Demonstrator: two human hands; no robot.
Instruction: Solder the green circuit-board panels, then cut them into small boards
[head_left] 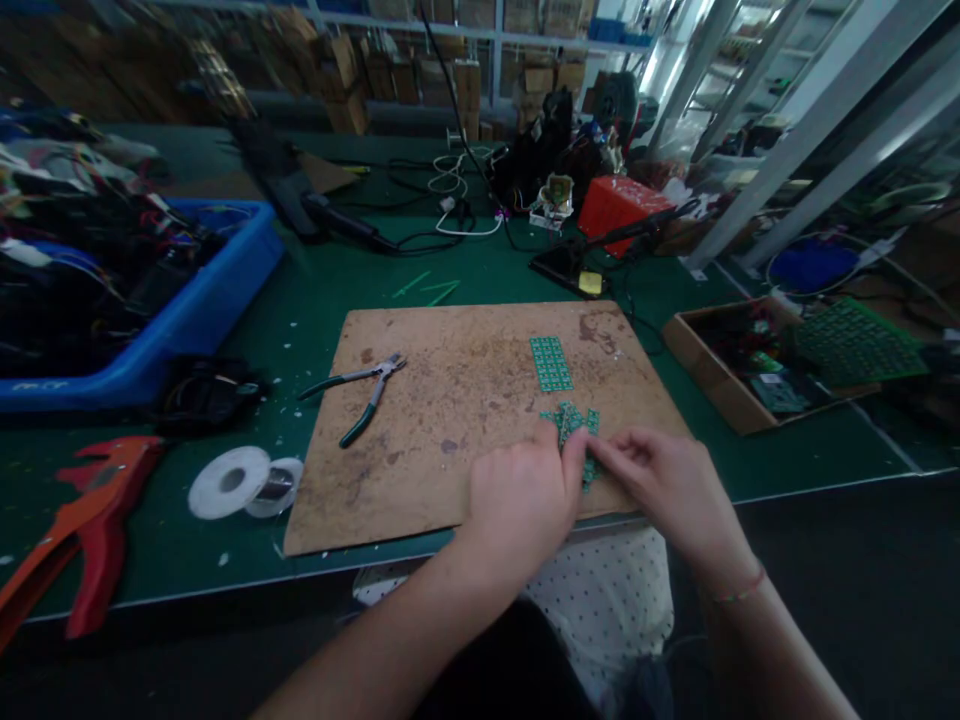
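Both hands work at a small heap of green circuit boards [568, 416] near the front right of a brown work board [442, 400]. My left hand [525, 490] is closed, its thumb and fingers pressed on the boards. From the right, my right hand [664, 480] reaches in with its thumb and forefinger pinched at the heap's edge; a small circuit board seems to be between the fingertips, partly hidden. A flat green circuit board panel [551, 363] lies just beyond the heap. Diagonal cutters [371, 385] with dark green handles lie spread on the left of the work board.
Left of the work board are a solder wire spool [276, 485], an orange-red hand tool [112, 500] and a blue bin [217, 290] full of wired parts. A soldering iron stand [562, 268] is behind. At right sits a cardboard box [720, 370] holding circuit boards.
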